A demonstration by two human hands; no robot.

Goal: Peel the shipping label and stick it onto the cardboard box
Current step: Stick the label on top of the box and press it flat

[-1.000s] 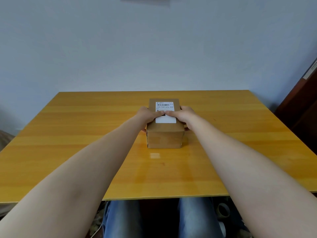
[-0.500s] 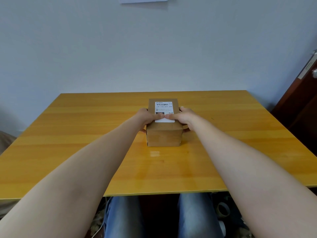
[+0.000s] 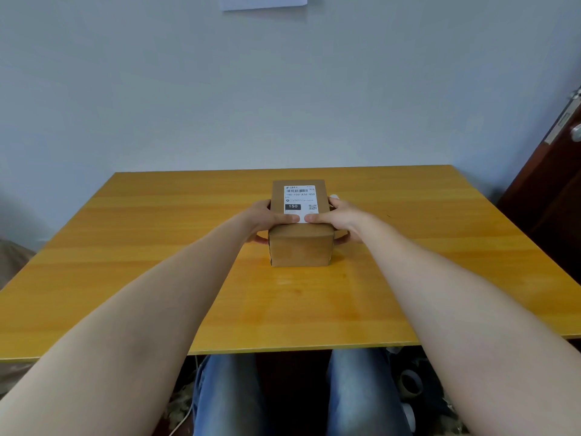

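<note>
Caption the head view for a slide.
Both hands press the shipping label flat onto the cardboard box on the wooden table.

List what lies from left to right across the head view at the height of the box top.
Bare table → left hand → shipping label on the cardboard box → right hand → dark wooden door.

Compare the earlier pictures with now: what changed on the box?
Both thumbs slid toward the near edge of the shipping label, uncovering more print. The left hand and right hand stayed clasping the cardboard box, unmoved on the table.
</note>
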